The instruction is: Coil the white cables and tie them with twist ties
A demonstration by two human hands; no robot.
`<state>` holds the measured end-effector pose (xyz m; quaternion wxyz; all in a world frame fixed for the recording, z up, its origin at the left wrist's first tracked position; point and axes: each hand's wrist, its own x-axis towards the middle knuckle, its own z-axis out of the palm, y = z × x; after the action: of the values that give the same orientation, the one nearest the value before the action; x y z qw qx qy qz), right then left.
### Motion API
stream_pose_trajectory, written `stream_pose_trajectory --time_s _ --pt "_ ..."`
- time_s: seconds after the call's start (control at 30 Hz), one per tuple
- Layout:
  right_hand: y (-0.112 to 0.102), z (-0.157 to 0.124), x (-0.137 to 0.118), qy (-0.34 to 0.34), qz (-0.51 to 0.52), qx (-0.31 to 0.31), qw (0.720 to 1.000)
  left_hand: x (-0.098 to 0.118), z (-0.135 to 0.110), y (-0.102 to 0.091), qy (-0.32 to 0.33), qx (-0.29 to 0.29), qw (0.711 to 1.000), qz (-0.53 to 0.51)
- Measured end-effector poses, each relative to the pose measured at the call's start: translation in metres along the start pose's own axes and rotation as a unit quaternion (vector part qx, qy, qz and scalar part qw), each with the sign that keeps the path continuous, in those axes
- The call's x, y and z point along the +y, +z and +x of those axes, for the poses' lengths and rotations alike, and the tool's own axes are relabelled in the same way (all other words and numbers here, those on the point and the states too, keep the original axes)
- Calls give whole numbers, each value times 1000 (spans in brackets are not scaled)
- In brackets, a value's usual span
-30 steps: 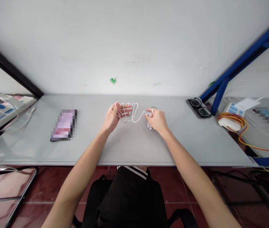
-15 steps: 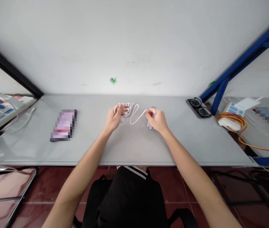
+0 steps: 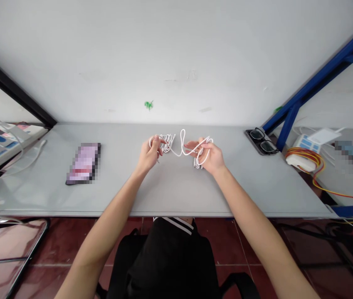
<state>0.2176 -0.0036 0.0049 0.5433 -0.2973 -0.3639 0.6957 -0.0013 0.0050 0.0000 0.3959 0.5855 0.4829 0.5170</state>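
Between my hands runs a thin white cable (image 3: 178,154), looped up in the middle. My left hand (image 3: 150,154) pinches one part of it between thumb and fingers. Just beyond those fingers lies a loosely coiled white bundle (image 3: 167,142); whether it is the same cable I cannot tell. Loops of the cable hang over my right hand (image 3: 211,158), its thumb pressing on them and its fingers partly stretched out to the left. Another small white cable bundle (image 3: 198,163) rests on the grey table (image 3: 176,191), partly hidden by my right hand.
On the left lies a phone (image 3: 83,163) with a blurred screen. A power strip (image 3: 4,145) with white wires stands beyond it. At right are eyeglasses (image 3: 262,141) on a dark flat case, a blue metal frame (image 3: 299,97) and red-yellow wires (image 3: 307,153). A white wall (image 3: 176,62) rises behind.
My right hand has turned palm-up and spread its fingers, with cable loops now across it. The stretch of cable between the hands has shifted and bent into a taller loop.
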Motion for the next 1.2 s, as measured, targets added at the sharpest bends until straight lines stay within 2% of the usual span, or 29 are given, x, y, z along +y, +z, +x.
stream_pose_trajectory --time_s 0.13,0.27,0.4,0.5,0.6,0.77,0.87,0.97,1.07,1.13,1.2 --pt "-2 0 1 -2 -19 -21 1000 3 0 2 4 3 1000 -23" --pt "-1 1 9 -33 -125 -32 991 5 -2 3 24 -18 998 -50" --pt "3 0 18 -77 -283 2 956 8 -3 2 59 -22 996 -56" --pt "4 0 20 -85 -381 15 921 10 -4 2 69 -10 995 -69" --pt "3 0 21 -92 -438 29 894 10 -3 2 70 2 995 -77" --pt "-3 2 22 -52 -385 57 920 8 -2 2 62 21 996 -56" --pt "-5 4 23 -41 -366 87 926 6 -2 1 68 45 996 -35" --pt "-5 6 24 -54 -333 64 939 5 -2 0 79 67 994 -19" --pt "-5 6 24 -37 -270 63 960 4 -2 0 82 70 994 -4" --pt "-6 6 23 -35 -271 78 959 4 -2 0 80 60 995 10" --pt "-8 6 23 -51 -308 93 945 5 -3 1 77 49 996 20"
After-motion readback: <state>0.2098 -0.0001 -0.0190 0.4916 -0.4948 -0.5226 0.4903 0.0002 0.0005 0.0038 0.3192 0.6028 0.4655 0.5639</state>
